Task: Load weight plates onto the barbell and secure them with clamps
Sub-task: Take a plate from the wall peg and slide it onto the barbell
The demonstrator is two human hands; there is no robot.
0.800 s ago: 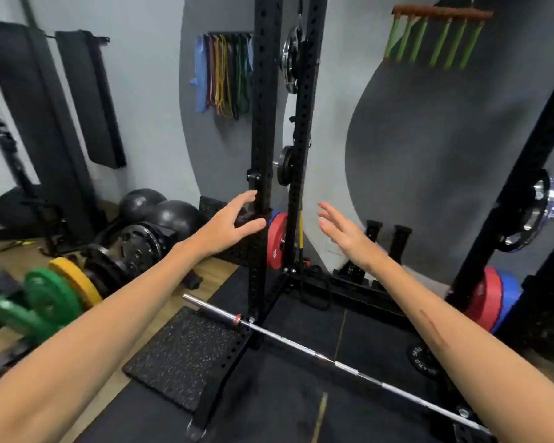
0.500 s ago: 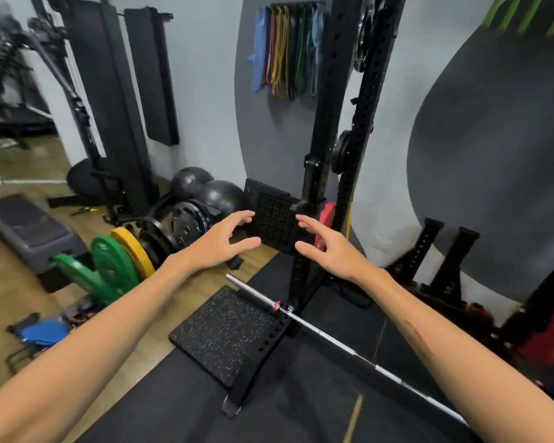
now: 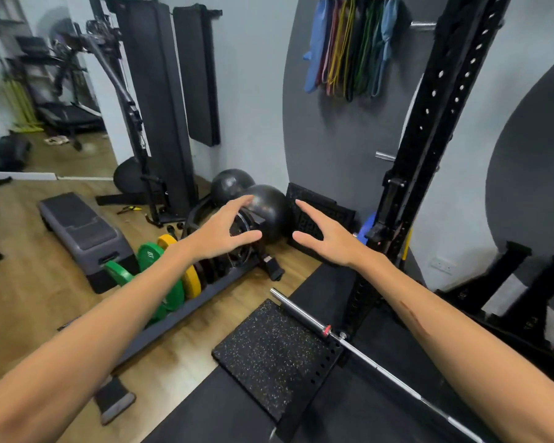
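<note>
A silver barbell [image 3: 304, 315] lies low across the black mat, its bare sleeve end pointing up-left over a speckled rubber pad [image 3: 269, 353]. On the floor at left a long rack [image 3: 186, 311] holds upright weight plates: green [image 3: 151, 254], yellow [image 3: 191, 279] and black ones [image 3: 242, 231] further back. My left hand [image 3: 224, 233] and my right hand [image 3: 327, 239] are both stretched forward, fingers spread and empty, held in the air above the far end of the plate rack. No clamps are visible.
A black rack upright [image 3: 419, 174] rises at right of the hands. Two black balls [image 3: 266, 203] and a perforated black mat [image 3: 320, 215] stand by the wall. A grey step platform [image 3: 84, 235] lies left on the wooden floor. Resistance bands [image 3: 349, 46] hang above.
The view has swung left from the rack upright toward the plate rack. Both hands stay outstretched and open, now hovering over the black plates.
</note>
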